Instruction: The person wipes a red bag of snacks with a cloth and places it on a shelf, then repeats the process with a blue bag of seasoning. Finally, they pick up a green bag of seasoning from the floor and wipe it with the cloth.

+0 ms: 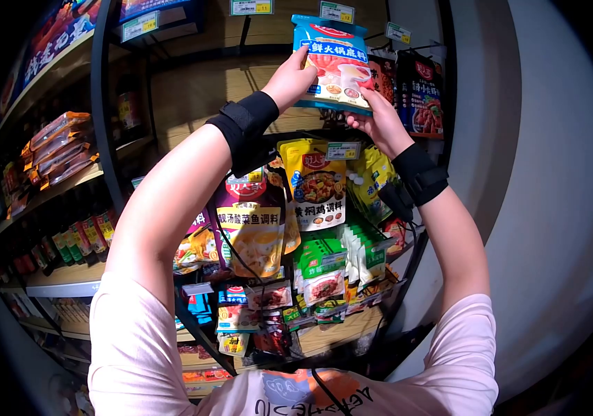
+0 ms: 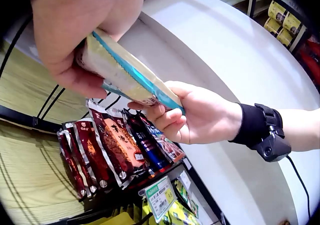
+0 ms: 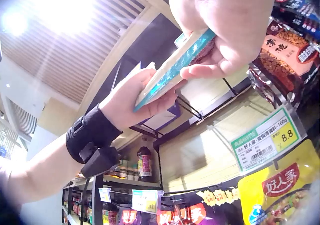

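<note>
Both hands hold up a blue-and-white hot pot soup base packet (image 1: 338,66) in front of the upper shelf. The left hand (image 1: 291,80) grips its left edge, thumb across the printed front. At the lower right corner, the right hand (image 1: 381,121) pinches it between thumb and fingers. Seen from the left wrist, the packet (image 2: 127,69) is edge-on, with fingers of the right hand (image 2: 192,114) curled under it. In the right wrist view the left hand (image 3: 135,97) holds the packet's far end.
Dark red seasoning packets (image 2: 112,145) hang behind the hands. Below are a yellow seasoning pouch (image 1: 316,184), a purple-and-yellow pouch (image 1: 249,225) and green packets (image 1: 324,267). Price tags (image 1: 343,151) stick out from the racks. Bottles (image 1: 82,236) line the left shelves; a white wall (image 1: 546,208) stands right.
</note>
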Demonstrator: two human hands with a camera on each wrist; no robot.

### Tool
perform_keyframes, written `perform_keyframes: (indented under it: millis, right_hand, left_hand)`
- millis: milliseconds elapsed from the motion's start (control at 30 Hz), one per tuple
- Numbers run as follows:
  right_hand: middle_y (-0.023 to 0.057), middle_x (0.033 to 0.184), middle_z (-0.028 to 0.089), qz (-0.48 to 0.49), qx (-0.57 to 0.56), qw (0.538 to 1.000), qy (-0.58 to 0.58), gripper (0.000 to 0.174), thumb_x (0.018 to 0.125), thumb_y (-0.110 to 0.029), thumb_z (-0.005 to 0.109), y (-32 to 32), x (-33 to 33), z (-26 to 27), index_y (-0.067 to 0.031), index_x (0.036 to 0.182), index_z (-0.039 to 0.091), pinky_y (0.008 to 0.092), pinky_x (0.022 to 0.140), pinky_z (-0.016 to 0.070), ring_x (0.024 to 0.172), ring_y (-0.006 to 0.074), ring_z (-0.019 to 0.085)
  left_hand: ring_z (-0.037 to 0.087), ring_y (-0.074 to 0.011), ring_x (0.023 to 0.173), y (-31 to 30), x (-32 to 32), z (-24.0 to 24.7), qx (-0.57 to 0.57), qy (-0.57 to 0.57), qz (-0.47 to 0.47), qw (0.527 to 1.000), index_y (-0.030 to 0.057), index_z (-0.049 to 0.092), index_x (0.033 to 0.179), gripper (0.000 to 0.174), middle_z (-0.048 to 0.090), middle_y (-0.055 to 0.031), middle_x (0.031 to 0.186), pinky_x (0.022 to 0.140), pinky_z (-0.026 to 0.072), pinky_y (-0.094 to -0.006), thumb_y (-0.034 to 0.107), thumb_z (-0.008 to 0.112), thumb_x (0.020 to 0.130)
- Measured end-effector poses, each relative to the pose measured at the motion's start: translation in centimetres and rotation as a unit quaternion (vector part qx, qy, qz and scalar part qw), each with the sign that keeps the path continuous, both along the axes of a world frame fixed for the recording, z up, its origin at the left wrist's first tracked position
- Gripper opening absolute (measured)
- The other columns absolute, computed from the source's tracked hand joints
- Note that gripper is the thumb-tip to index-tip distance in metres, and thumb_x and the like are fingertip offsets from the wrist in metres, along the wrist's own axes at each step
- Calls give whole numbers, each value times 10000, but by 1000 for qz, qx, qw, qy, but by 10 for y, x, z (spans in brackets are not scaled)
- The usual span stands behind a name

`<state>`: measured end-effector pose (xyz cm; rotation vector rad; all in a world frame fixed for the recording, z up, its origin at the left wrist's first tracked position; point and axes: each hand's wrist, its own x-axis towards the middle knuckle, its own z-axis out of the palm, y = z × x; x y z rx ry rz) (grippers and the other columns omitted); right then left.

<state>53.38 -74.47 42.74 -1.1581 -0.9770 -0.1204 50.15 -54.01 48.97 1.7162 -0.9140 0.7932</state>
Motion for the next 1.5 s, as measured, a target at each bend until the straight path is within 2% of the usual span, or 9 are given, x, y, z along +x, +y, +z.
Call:
perform_keyframes:
  millis: [267,333,400,467,733,833,933,1267,1500]
  right_hand:
    - [112,912,592,-1,-10,1000,6,347,953,-294,470,0,6,3,-11,1154,452,266,658,486,763,159,602]
    - [138,1039,568,-204,-3,974,-99,387,929,-256,494,5,19,3,2,1211,439,306,757,482,914,206,577]
    - [159,1132,540,-405,-14,876,-261,458,878,-227,529,5,27,12,4,1259,422,351,860,449,1032,264,540]
    - [174,1191,507,-577,-41,677,-455,563,802,-208,573,-3,23,31,-5,1296,398,401,966,387,1117,334,492]
    - [216,1436,335,-491,-220,692,-482,630,907,-424,482,19,67,132,6,1359,392,378,1089,273,1326,366,320]
    - [217,1411,367,-453,-198,717,-492,609,946,-401,433,32,86,146,10,1384,334,356,1075,286,1309,338,354]
    - [222,1349,418,-435,-195,720,-504,543,967,-357,414,39,95,153,32,1341,357,349,1048,306,1265,338,391]
    - [200,1194,558,-418,-207,773,-431,461,970,-366,402,37,71,156,8,1227,479,368,928,408,1104,350,520]
    - [165,1254,505,-569,-201,626,-493,530,954,-424,387,44,82,142,-39,1317,425,417,964,397,1186,318,473]
  left_hand:
    - [579,-170,893,2,11,3,-1,-33,18,999,-56,254,1408,624,574,-165,1136,786,484,-278,99,496,854]
    - [589,-186,912,3,11,2,12,-63,29,998,-63,250,1408,622,574,-186,1162,810,482,-282,102,488,857]
    - [591,-203,943,5,11,-1,21,-44,29,998,-70,244,1407,623,571,-208,1177,834,477,-285,106,481,859]
    - [593,-212,964,8,11,-2,25,-48,30,998,-77,238,1406,624,571,-221,1180,846,475,-287,108,475,859]
    - [643,-262,840,4,1,0,55,-136,73,986,-108,309,1351,581,617,-251,1031,771,508,-328,110,478,840]
    - [633,-316,855,8,7,3,91,-194,106,971,-88,336,1348,579,603,-263,994,776,506,-353,125,488,831]
    - [552,-224,1074,14,11,3,117,-157,140,971,-76,284,1390,575,528,-202,1256,933,435,-303,78,486,874]
    - [550,-297,1073,20,2,5,184,-220,257,923,-7,296,1407,579,512,-235,1204,946,434,-345,157,481,883]
    - [589,-340,928,25,9,5,158,-135,124,970,-25,295,1387,584,555,-271,1050,836,489,-365,133,486,857]
